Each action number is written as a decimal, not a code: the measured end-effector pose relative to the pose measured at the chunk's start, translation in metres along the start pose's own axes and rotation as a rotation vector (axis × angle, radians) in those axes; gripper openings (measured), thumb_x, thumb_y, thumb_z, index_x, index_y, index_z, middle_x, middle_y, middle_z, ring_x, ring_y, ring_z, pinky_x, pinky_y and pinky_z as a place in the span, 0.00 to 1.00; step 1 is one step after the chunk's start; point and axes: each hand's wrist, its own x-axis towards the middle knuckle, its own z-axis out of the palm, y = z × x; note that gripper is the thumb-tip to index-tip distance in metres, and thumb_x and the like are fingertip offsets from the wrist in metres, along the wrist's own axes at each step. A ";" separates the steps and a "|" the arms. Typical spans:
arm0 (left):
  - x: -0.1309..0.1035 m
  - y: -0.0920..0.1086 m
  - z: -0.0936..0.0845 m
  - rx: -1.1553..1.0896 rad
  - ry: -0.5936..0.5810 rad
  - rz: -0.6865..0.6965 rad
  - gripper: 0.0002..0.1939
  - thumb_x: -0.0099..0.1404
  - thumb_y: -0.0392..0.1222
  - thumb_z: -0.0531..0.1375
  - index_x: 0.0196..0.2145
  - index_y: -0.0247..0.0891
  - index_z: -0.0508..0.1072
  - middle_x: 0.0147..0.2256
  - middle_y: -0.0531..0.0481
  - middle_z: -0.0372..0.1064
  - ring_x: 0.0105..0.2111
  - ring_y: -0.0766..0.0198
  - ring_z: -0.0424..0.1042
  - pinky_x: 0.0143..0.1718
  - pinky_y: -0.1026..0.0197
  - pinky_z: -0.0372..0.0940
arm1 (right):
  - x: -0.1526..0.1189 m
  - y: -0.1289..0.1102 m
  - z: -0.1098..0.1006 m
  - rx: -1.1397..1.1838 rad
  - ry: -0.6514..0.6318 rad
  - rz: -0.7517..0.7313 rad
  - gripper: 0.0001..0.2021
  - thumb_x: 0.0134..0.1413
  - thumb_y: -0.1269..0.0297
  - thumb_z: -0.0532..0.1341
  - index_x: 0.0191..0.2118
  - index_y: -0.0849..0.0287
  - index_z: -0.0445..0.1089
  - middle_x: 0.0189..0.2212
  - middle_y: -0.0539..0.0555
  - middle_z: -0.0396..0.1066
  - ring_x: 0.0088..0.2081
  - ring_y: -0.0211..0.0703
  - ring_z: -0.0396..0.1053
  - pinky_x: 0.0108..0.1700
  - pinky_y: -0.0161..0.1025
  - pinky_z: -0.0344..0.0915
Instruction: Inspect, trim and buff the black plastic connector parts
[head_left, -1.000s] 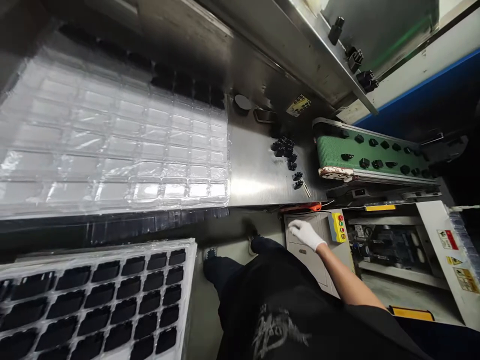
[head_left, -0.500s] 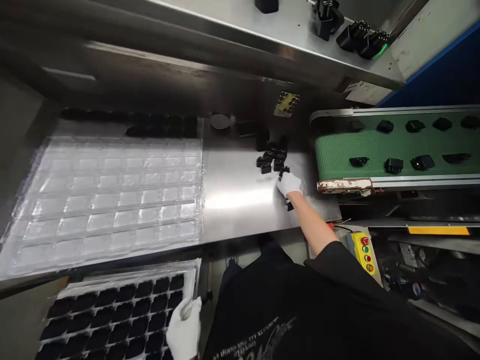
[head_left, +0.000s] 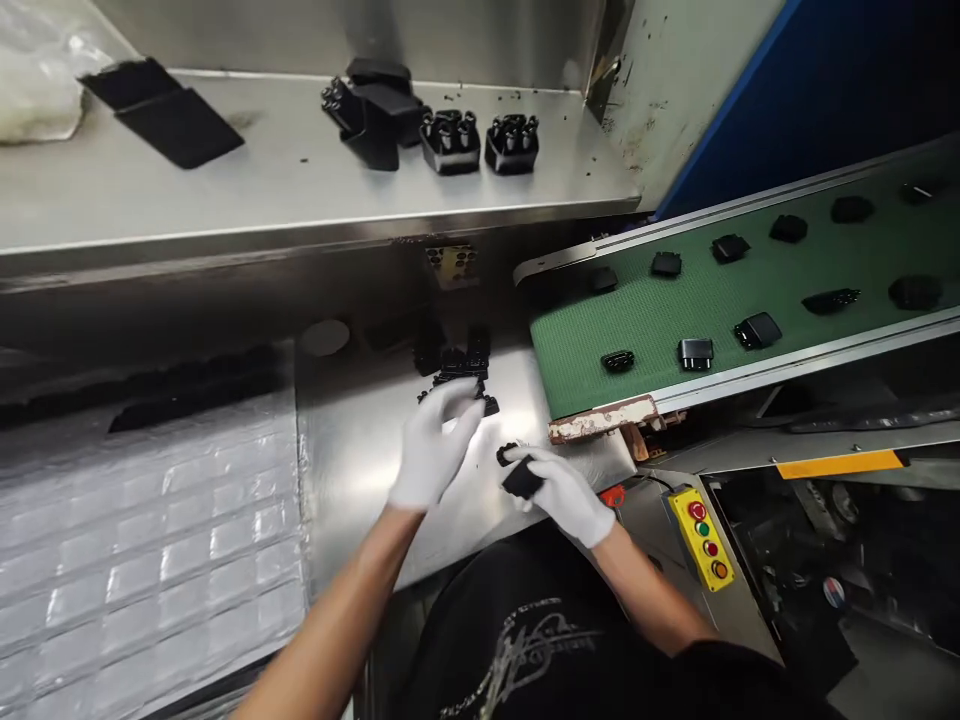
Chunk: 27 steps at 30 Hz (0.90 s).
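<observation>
My right hand (head_left: 566,492), in a white glove, holds a small black plastic part (head_left: 523,480) with a flat face, low over the steel worktop near my body. Another small dark piece (head_left: 507,454) shows at its fingertips; whether it is held too, I cannot tell. My left hand (head_left: 435,445), gloved in white as well, hovers over the near side of a cluster of black plastic parts (head_left: 454,362). Its thumb and fingers curve with a gap between them, and nothing shows in the grip. The fingers cover some of the cluster.
A green conveyor belt (head_left: 577,345) at the right carries several black parts. Clear plastic trays (head_left: 187,530) lie on the left. Along the back, a steel shelf (head_left: 285,190) bears black parts. A yellow button box (head_left: 703,540) sits at the lower right.
My left hand has come up from the dark-pocketed tray at lower left to the cluster. My right hand has drawn back towards my body with a part. The view has shifted right and up.
</observation>
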 end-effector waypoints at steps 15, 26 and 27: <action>0.207 0.042 0.128 -0.150 -0.136 -0.210 0.21 0.61 0.39 0.65 0.52 0.34 0.73 0.51 0.34 0.76 0.55 0.47 0.75 0.56 0.47 0.69 | -0.042 0.023 -0.050 0.655 0.255 0.209 0.13 0.53 0.52 0.68 0.34 0.56 0.72 0.30 0.53 0.75 0.25 0.38 0.65 0.26 0.36 0.58; -0.080 -0.011 -0.059 -1.210 -0.278 -0.536 0.32 0.43 0.26 0.59 0.48 0.40 0.78 0.51 0.43 0.76 0.59 0.46 0.73 0.65 0.39 0.69 | -0.022 -0.004 0.042 0.393 0.184 0.213 0.22 0.42 0.70 0.61 0.46 0.54 0.78 0.46 0.56 0.77 0.43 0.47 0.73 0.44 0.47 0.75; -0.097 -0.016 -0.073 -1.225 -0.253 -0.577 0.32 0.42 0.24 0.59 0.46 0.40 0.78 0.48 0.45 0.76 0.57 0.47 0.75 0.66 0.40 0.68 | -0.021 0.004 0.056 0.349 0.197 0.246 0.21 0.41 0.71 0.61 0.46 0.54 0.78 0.46 0.56 0.77 0.45 0.47 0.74 0.47 0.49 0.75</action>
